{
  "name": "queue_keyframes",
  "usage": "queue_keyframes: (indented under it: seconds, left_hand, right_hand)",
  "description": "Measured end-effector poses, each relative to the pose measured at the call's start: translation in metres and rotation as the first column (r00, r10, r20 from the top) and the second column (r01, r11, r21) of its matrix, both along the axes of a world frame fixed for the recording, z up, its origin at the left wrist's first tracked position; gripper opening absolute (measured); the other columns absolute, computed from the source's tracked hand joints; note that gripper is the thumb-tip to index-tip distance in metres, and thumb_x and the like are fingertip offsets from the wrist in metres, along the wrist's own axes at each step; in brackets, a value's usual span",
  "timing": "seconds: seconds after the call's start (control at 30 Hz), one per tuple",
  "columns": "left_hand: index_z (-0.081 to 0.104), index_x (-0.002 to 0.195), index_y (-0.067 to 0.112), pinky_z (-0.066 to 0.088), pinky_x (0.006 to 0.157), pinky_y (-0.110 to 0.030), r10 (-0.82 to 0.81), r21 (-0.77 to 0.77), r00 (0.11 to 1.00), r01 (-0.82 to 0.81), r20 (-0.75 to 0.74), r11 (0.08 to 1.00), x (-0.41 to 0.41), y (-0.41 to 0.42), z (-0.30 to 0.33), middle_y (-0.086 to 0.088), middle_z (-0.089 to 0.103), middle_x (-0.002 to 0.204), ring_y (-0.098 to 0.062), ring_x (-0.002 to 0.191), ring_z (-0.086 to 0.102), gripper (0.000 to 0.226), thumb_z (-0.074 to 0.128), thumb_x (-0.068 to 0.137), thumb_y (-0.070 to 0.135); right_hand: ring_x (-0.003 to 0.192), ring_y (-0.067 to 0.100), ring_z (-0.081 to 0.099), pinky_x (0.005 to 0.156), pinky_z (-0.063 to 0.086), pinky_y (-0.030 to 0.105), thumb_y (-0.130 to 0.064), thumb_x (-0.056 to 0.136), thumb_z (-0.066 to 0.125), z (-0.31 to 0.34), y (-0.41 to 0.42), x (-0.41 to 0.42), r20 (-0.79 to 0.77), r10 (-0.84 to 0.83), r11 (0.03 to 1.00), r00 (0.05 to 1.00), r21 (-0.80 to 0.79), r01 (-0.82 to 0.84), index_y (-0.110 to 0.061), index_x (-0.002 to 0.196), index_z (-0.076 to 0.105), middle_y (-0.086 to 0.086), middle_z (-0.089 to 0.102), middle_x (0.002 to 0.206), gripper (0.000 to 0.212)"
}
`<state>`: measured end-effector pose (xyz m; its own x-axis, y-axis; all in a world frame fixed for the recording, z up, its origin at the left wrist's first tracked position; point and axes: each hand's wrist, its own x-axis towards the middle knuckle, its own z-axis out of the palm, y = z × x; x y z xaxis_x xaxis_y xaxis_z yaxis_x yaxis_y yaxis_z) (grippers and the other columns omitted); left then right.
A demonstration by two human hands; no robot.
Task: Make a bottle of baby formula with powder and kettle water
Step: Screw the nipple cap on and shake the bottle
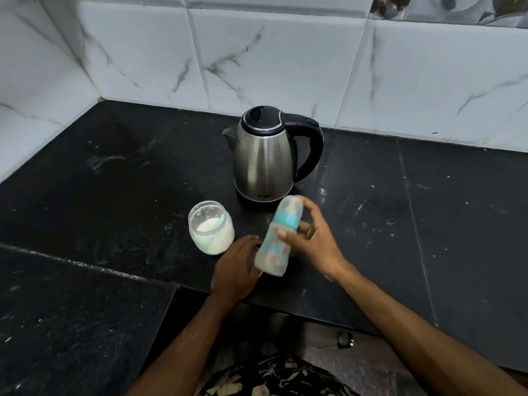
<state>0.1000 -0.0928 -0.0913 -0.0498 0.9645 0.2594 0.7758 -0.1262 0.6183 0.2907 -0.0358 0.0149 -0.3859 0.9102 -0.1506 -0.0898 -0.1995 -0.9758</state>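
A clear baby bottle (pixel 275 247) with a teal collar and a clear cap is blurred and tilted, its top leaning toward the kettle. My right hand (pixel 313 241) grips it around the middle. My left hand (pixel 235 268) rests against the bottle's base, fingers curled; whether it grips the bottle is unclear. An open clear jar of white powder (pixel 211 227) stands just left of my hands, with something pale teal inside it. A steel kettle (pixel 264 155) with a black lid and handle stands behind, spout pointing left.
Everything sits on a black stone counter (pixel 114 181) that steps toward me on the left. White marble-look tiles (pixel 271 58) form the back and left walls. A small dark object (pixel 345 338) lies on the floor below the counter edge.
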Motion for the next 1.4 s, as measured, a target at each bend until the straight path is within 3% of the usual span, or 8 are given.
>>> queue_keyframes:
  seconds: [0.2,0.4,0.57,0.77,0.93,1.1,1.3,1.4]
  left_hand:
    - [0.068,0.117,0.013,0.029,0.106,-0.008,0.04,0.028,0.999,-0.041,0.016,0.999,0.005,-0.002,0.006,0.0,0.065,0.125,-0.012,0.119,0.056,0.039,0.045,0.09,0.029]
    - [0.063,0.124,0.013,0.046,0.101,-0.03,0.006,-0.005,1.0,-0.006,-0.01,1.0,0.0,0.0,0.0,0.0,0.064,0.127,-0.012,0.119,0.056,0.039,0.062,0.088,0.027]
    - [0.068,0.117,0.012,0.034,0.104,-0.013,0.049,0.034,0.999,-0.05,0.02,0.998,0.005,-0.002,0.006,0.0,0.066,0.124,-0.013,0.118,0.058,0.039,0.045,0.089,0.028]
    - [0.063,0.124,0.013,0.042,0.099,-0.023,0.001,-0.019,1.0,-0.002,-0.018,1.0,0.001,0.0,0.002,-0.001,0.064,0.126,-0.015,0.117,0.059,0.044,0.063,0.085,0.033]
    - [0.067,0.117,0.013,0.03,0.105,-0.008,0.042,0.028,0.999,-0.043,0.022,0.999,0.005,-0.003,0.008,0.0,0.065,0.125,-0.013,0.118,0.057,0.039,0.045,0.089,0.029]
    - [0.063,0.12,0.009,0.039,0.092,-0.018,0.014,0.026,1.0,-0.014,0.01,1.0,0.003,-0.002,0.007,-0.007,0.067,0.119,-0.015,0.109,0.057,0.043,0.071,0.08,0.021]
    - [0.067,0.116,0.011,0.035,0.102,-0.014,0.035,0.043,0.999,-0.037,0.033,0.998,0.006,-0.002,0.009,-0.002,0.066,0.122,-0.015,0.115,0.059,0.038,0.046,0.089,0.029]
    - [0.065,0.117,0.009,0.043,0.097,-0.023,0.003,0.054,1.0,-0.004,0.014,0.999,0.004,-0.002,0.006,-0.006,0.067,0.12,-0.017,0.111,0.059,0.038,0.061,0.084,0.026]
  right_hand:
    - [0.09,0.021,0.073,0.071,0.062,0.043,-0.012,0.087,0.07,0.007,0.027,0.005,-0.248,-0.379,0.925,0.892,-0.116,0.361,-0.027,0.136,0.038,0.001,0.075,0.094,0.06]
    - [0.096,0.025,0.073,0.07,0.061,0.037,-0.019,0.073,0.079,0.0,0.001,0.003,0.023,-0.014,1.0,1.0,-0.004,0.014,-0.035,0.132,0.04,0.013,0.069,0.113,0.072]
    - [0.091,0.021,0.073,0.075,0.062,0.046,-0.012,0.09,0.067,0.005,0.024,0.003,-0.254,-0.418,0.907,0.872,-0.179,0.382,-0.021,0.14,0.036,0.0,0.076,0.093,0.06]
    - [0.091,0.024,0.074,0.068,0.061,0.038,-0.008,0.079,0.076,-0.001,-0.006,-0.004,0.0,-0.022,0.999,1.0,-0.04,0.022,-0.03,0.135,0.04,0.011,0.072,0.106,0.069]
    - [0.098,0.025,0.071,0.075,0.062,0.046,-0.014,0.088,0.068,0.006,0.024,0.001,-0.302,-0.466,0.88,0.832,-0.253,0.401,-0.022,0.139,0.038,0.009,0.07,0.107,0.059]
    - [0.096,0.028,0.073,0.067,0.061,0.038,-0.014,0.074,0.077,0.003,-0.004,-0.008,-0.03,0.002,0.997,1.0,-0.08,-0.004,-0.032,0.133,0.042,0.014,0.07,0.111,0.071]
    - [0.095,0.024,0.072,0.074,0.062,0.046,-0.012,0.087,0.069,0.005,0.019,-0.009,-0.276,-0.381,0.917,0.882,-0.232,0.323,-0.026,0.134,0.04,0.002,0.074,0.097,0.057]
    - [0.096,0.027,0.073,0.071,0.062,0.043,-0.008,0.082,0.073,0.003,0.004,-0.008,-0.079,-0.065,0.993,0.995,-0.106,0.056,-0.03,0.136,0.039,0.009,0.073,0.105,0.067]
